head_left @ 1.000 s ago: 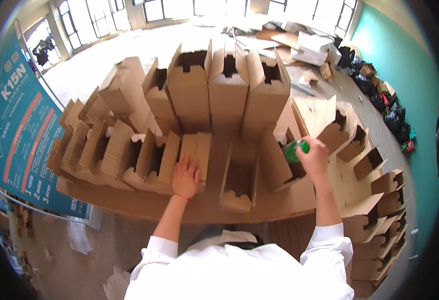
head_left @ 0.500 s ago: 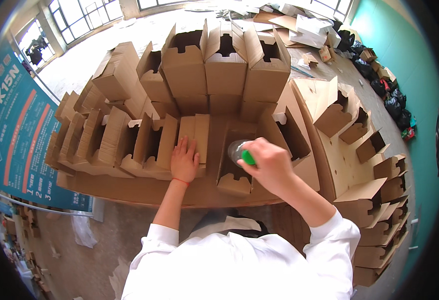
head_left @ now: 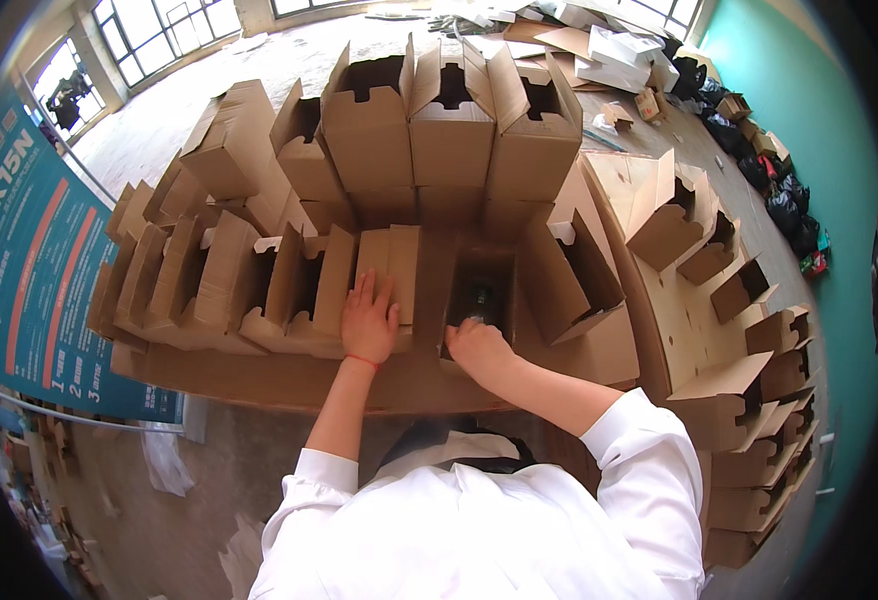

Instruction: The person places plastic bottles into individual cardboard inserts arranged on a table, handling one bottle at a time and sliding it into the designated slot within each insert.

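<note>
Right hand (head_left: 481, 348): fingers curled at the near end of an open-topped carton (head_left: 503, 280); cannot tell whether they grasp the bottle. Clear bottle (head_left: 481, 296) is inside, just beyond these fingers. Left hand (head_left: 369, 325): fingers spread flat on a flat-topped carton (head_left: 403, 270), gripping nothing.

Status: bottle in, its carton not yet closed. Right of the right fingers: slanted carton (head_left: 559, 268), also open. Beyond both hands' fingers: tall cartons (head_left: 451, 150), flaps up.

The right fingers (head_left: 465, 341) have dropped to the open cardboard box (head_left: 505, 298); the green-capped bottle (head_left: 481, 298) now sits, seemingly, inside.
</note>
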Tool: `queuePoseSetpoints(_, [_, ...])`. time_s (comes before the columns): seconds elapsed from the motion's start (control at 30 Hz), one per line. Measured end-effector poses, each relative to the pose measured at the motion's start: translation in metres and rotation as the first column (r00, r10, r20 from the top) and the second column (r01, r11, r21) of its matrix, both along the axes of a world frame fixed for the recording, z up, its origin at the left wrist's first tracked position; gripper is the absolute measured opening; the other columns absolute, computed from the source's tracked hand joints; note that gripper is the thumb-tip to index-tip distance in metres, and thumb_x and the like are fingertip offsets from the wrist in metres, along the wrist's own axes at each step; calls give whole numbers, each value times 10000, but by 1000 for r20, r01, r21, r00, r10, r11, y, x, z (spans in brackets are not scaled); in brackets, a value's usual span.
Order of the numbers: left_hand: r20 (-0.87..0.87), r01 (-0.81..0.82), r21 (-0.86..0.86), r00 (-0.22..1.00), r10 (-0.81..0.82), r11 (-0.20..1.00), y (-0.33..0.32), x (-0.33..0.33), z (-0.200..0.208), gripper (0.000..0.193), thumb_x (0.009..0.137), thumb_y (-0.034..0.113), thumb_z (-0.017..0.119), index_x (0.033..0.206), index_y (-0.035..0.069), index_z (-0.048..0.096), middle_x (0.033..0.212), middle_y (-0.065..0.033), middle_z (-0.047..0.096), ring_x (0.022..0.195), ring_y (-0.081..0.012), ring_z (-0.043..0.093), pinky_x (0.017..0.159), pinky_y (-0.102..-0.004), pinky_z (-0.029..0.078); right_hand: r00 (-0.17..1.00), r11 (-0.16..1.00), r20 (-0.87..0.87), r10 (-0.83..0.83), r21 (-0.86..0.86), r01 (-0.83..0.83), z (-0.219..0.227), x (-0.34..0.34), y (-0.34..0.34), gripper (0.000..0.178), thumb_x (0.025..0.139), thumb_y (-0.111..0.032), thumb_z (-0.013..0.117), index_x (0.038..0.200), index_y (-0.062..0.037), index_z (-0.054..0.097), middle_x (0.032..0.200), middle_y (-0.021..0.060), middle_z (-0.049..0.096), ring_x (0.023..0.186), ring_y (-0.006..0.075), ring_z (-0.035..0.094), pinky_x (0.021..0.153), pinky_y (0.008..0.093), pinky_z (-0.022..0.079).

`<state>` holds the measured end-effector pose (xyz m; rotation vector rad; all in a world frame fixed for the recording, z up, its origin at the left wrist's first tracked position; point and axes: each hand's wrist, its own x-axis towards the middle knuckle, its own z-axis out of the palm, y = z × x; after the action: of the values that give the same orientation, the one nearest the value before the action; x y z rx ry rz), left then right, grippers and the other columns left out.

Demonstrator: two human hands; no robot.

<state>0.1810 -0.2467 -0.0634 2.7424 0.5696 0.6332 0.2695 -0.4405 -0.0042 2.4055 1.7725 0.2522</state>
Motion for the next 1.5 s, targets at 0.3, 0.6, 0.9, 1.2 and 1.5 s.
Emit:
queuePoseSetpoints(0.3, [19, 18, 10, 1000, -19, 1000, 0, 0, 6, 464, 886, 231, 553, 1337, 128, 514, 1449, -145, 383, 1348, -328, 344, 1094, -465, 305, 968, 988, -232, -92, -143, 60, 24, 1, 7, 224, 763, -70, 634, 977, -22, 588, 822, 170, 637, 750, 271, 694, 576, 341, 572])
queuePoseSetpoints(0.6, [11, 21, 36, 1000, -22, 999, 0, 0, 3, 465, 897, 241, 541, 1345, 120, 506, 1457, -144, 374, 1351, -330, 341, 1097, -468, 300, 913, 943, -386, -133, -334, -3, 24, 10, 9, 175, 716, -41, 663, 882, -36, 715, 939, 140, 699, 897, 293, 684, 743, 375, 562])
queuePoseSetpoints(0.9, [-28, 12, 38, 1000, -11, 999, 1, -1, 6, 471, 905, 245, 535, 1358, 122, 493, 1463, -150, 368, 1352, -328, 341, 1096, -469, 300, 869, 805, -400, -291, -593, -3, -12, 17, 21, 201, 740, -20, 642, 927, -2, 712, 991, 197, 685, 966, 319, 667, 768, 392, 554])
queuePoseSetpoints(1.2, [12, 37, 14, 999, -37, 999, -1, 2, 6, 454, 901, 240, 539, 1339, 123, 507, 1447, -153, 386, 1345, -336, 348, 1089, -474, 311, 850, 773, -409, -331, -634, -4, -19, 28, 18, 243, 754, -38, 621, 978, -35, 716, 1027, 187, 681, 967, 335, 658, 795, 418, 536])
queuePoseSetpoints(1.5, [13, 27, 28, 1000, -27, 999, 1, -1, 0, 447, 897, 228, 536, 1329, 119, 517, 1435, -169, 398, 1335, -346, 361, 1083, -478, 315, 891, 454, -302, -337, 777, 436, 66, 80, -87, 365, 756, -76, 698, 1110, -29, 623, 1140, 152, 619, 1105, 331, 545, 955, 414, 437])
